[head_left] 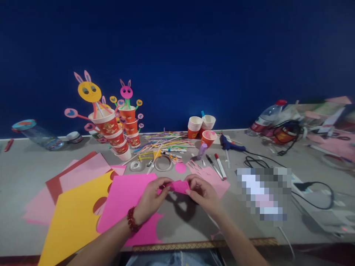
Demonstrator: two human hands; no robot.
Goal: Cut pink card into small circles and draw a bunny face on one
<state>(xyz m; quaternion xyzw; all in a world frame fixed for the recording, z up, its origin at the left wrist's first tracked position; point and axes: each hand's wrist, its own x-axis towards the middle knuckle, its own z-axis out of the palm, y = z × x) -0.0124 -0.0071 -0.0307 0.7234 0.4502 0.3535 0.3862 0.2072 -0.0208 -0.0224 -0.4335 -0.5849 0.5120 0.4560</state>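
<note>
A small piece of bright pink paper [179, 186] is held between both hands above the grey table, near the middle. My left hand [155, 194] pinches its left end; a red bead bracelet is on that wrist. At its right end, the thumb and fingers of my right hand [202, 190] are closed on the paper. Large pink sheets [124, 199] lie under and beside my left forearm. Just beyond the hands are a pink paper circle [180, 167] and light pink cut paper [215, 179].
Yellow sheets [74, 207] lie left. Decorated cup figures [107, 127] stand back left, near colourful sticks [166, 140], a tape roll [163, 163] and stacked cups [195, 125]. Right are markers [220, 166], a blue glue gun [231, 144], cables and a bottle [266, 118].
</note>
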